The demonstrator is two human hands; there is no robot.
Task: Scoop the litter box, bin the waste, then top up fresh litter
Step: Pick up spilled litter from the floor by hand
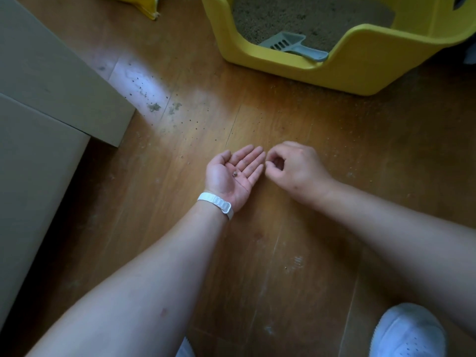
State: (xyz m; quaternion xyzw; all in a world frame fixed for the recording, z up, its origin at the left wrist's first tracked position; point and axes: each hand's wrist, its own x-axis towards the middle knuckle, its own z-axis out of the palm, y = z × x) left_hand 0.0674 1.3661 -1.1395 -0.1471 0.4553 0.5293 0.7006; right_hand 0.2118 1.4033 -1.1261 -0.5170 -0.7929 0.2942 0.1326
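A yellow litter box [304, 70] stands on the wooden floor at the top, filled with beige litter [296, 19]. A grey slotted scoop [291, 45] lies inside it near the front opening. My left hand [231, 173] is held palm up just above the floor, fingers straight, with a small litter crumb [235, 174] lying on the palm. Right beside its fingertips, my right hand [291, 163] has thumb and fingers curled together; whether it pinches a grain is too small to tell. A white band circles my left wrist.
Stray litter grains [154, 106] are scattered on the floor left of the box. A cardboard box [51, 81] fills the left side. A yellow bag corner [146, 9] shows at top left. My white shoe [409, 331] is at bottom right.
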